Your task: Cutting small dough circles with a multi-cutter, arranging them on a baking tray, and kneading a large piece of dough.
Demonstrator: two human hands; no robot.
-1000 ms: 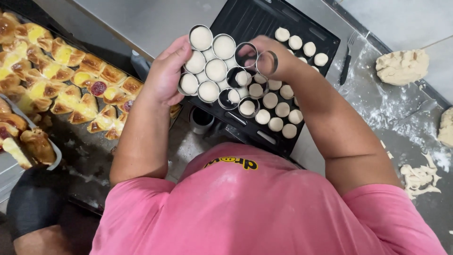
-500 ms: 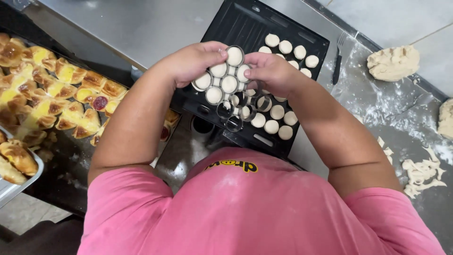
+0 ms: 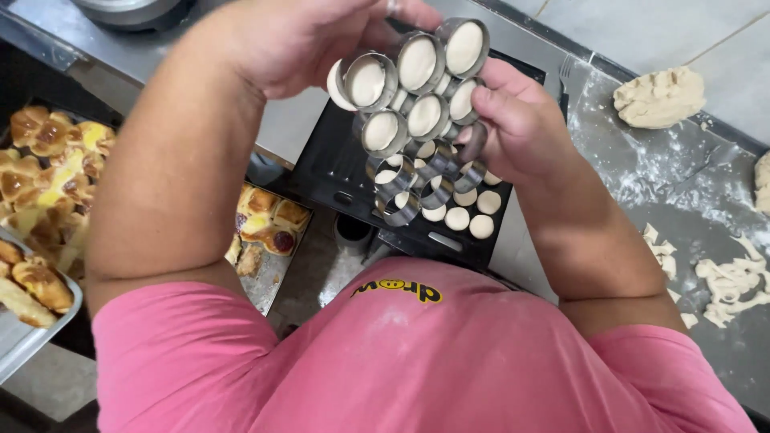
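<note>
My two hands hold up a metal cutter made of several joined rings. Most upper rings are plugged with round white dough discs; the lower rings are hollow. My left hand grips its upper left side. My right hand holds its right side, fingers curled behind the rings. Below it lies a black baking tray with several small dough rounds on it.
Trays of golden baked pastries sit at the left and under the black tray. A floury steel counter at the right carries a dough lump and dough scraps. My pink shirt fills the foreground.
The ring cutter has been lifted away from the black tray and brought much closer to the camera. Both hands keep hold of it.
</note>
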